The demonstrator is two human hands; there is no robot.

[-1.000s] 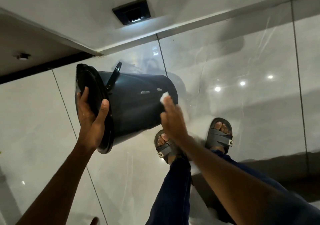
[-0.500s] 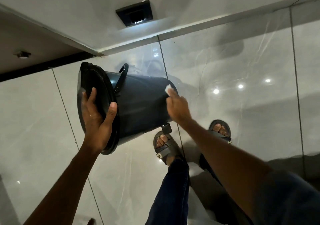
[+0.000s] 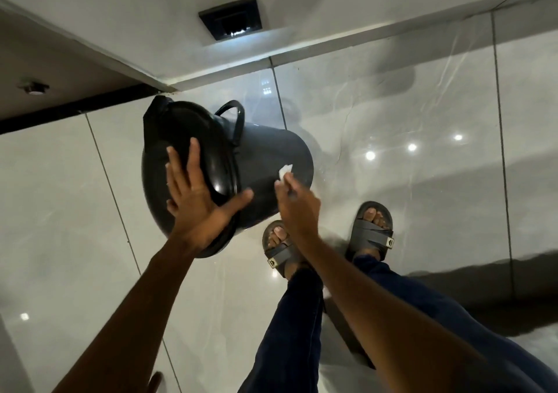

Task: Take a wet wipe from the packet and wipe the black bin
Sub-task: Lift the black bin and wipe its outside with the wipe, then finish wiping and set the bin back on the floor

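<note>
The black bin (image 3: 265,157) is tipped on its side above the floor, lid end toward the left, base toward the right, with a loop handle (image 3: 234,117) on top. My left hand (image 3: 199,199) lies spread over the lid rim, thumb on the bin's side, holding it up. My right hand (image 3: 297,208) presses a small white wet wipe (image 3: 284,171) against the bin's side near the base. No wipe packet is in view.
Glossy pale floor tiles (image 3: 422,151) reflect ceiling lights. My two sandalled feet (image 3: 371,229) stand just below and right of the bin. A white skirting and wall with a dark square vent (image 3: 231,22) run behind the bin.
The bin has swung so its lid faces me more. My left hand shifted up across the lid, and my right hand with the wipe slid down along the bin's side.
</note>
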